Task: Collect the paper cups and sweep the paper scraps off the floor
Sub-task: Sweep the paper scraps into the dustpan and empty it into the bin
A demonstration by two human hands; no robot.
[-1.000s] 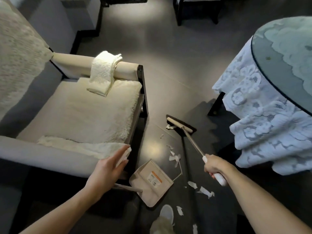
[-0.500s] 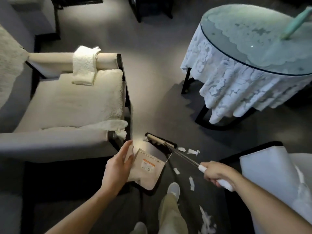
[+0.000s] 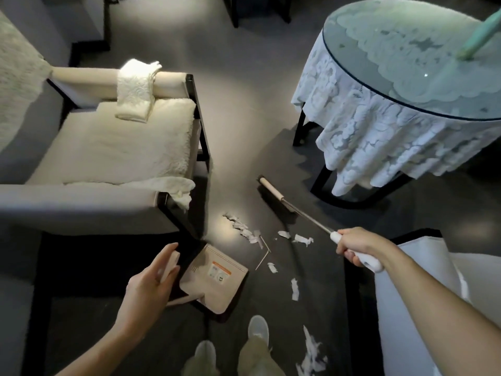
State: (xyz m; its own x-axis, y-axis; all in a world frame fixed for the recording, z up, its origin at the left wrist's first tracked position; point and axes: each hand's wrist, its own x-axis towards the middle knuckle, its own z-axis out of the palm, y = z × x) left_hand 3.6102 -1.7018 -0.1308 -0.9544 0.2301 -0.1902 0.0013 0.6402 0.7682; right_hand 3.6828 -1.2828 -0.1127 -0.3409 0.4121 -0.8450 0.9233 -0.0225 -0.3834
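- Down on the dark floor (image 3: 244, 118), the head view shows torn white paper scraps (image 3: 245, 232) in a loose trail, from beside the armchair's front corner toward the person's feet.
- More scraps lie just right of that trail, near the broom's shaft, and a larger shredded clump sits at the bottom edge beside the right shoe (image 3: 257, 329).
- The left hand (image 3: 151, 286) has its grip on the beige top of the dustpan's long handle, held between the thumb and fairly straight fingers.
- The dustpan (image 3: 217, 278) is beige with an orange-and-white label. It rests on the floor close to the armchair's dark leg, just left of the scraps.
- The right hand (image 3: 355, 246) has its grip closed tight, fingers curled round the white handle end of the broom (image 3: 272, 190).
- The broom's thin metal shaft slants up and left from that hand. Its wooden head with dark bristles is down on the floor, beyond the scraps, between the armchair and the round desk.
- The armchair (image 3: 108, 147) fills the left side, with a cream fleecy seat pad and a folded white towel (image 3: 138, 88) draped over its far armrest.
- The round desk (image 3: 379, 126) stands at upper right, with a white lace cloth hanging under a glass top. A blurred teal object lies on the glass at the far edge.
- A white-covered seat (image 3: 433, 294) shows at lower right, partly behind the right forearm.
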